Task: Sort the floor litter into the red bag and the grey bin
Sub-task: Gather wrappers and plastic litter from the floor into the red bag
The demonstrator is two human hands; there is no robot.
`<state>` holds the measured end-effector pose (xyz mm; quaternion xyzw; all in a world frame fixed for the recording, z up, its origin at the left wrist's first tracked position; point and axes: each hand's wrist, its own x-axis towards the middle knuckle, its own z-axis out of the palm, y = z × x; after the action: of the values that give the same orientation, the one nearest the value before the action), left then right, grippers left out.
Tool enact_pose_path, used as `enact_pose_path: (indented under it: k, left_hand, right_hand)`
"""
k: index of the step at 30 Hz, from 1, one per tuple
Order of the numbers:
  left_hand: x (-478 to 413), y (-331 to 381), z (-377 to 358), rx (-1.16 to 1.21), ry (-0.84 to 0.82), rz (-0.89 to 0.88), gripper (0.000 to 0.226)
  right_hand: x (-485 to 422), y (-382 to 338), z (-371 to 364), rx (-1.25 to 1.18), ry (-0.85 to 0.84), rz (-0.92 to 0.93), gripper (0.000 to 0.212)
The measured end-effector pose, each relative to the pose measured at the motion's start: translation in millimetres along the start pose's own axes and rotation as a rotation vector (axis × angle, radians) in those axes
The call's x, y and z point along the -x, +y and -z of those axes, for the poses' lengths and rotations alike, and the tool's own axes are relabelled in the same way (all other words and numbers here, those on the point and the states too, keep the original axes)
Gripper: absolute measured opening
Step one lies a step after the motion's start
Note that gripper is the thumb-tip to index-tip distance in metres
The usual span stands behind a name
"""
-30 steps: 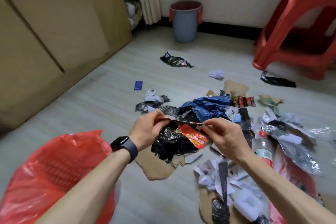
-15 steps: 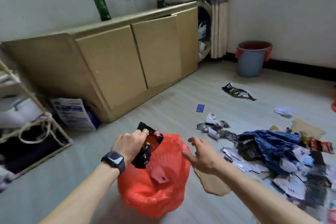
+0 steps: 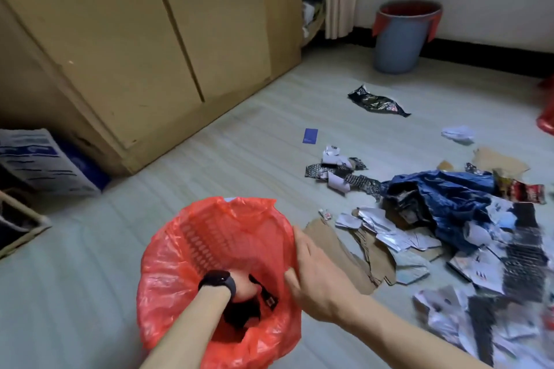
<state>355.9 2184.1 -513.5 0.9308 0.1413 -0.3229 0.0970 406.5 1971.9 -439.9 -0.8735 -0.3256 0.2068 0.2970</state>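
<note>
Nearest to us the red bag stands open-mouthed on the floor, the lattice of a basket showing through its plastic. The left hand, with a dark watch on its wrist, is sunk well inside the bag. Its fingers are closed round a black wrapper with a small red patch, and the wrapper is already below the rim.

The right hand lies against the bag's right edge, fingers fairly straight along the rim and thumb over the inside. We cannot tell whether it pinches the plastic or only rests on it.

Just beside that hand a torn piece of brown cardboard lies flat. Beyond it the litter spreads to the right: silver and white scraps, printed paper, and a crumpled blue plastic sheet heaped on top.

Farther out lie loose bits — a small blue card, a ball of white paper and a dark foil packet, each apart from the pile.

To the left a tan cabinet runs along the wall. At the far wall stands the grey bin, upright and lined in red, well apart from the bag.
</note>
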Motion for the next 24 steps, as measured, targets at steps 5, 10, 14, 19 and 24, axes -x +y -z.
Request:
enact_pose_path:
  k: [5, 10, 14, 19, 24]
  left_hand:
    - [4, -12, -19, -0.076, -0.031, 0.064, 0.079]
    - [44, 1, 31, 0.072, 0.088, 0.001, 0.055]
    - [82, 16, 84, 0.085, 0.202, -0.076, 0.042]
    - [122, 62, 148, 0.101, 0.465, -0.265, 0.028]
    - [155, 153, 182, 0.104, 0.522, -0.436, 0.031]
  right_hand:
    - [6, -5, 6, 0.055, -0.017, 0.019, 0.080]
    - [15, -24, 8, 0.109, -0.055, -0.023, 0.077]
    - [23, -30, 30, 0.174, -0.143, -0.052, 0.074]
    - [60, -15, 93, 0.426, -0.106, -0.079, 0.059]
    - [121, 21, 182, 0.557, -0.014, -0.229, 0.053]
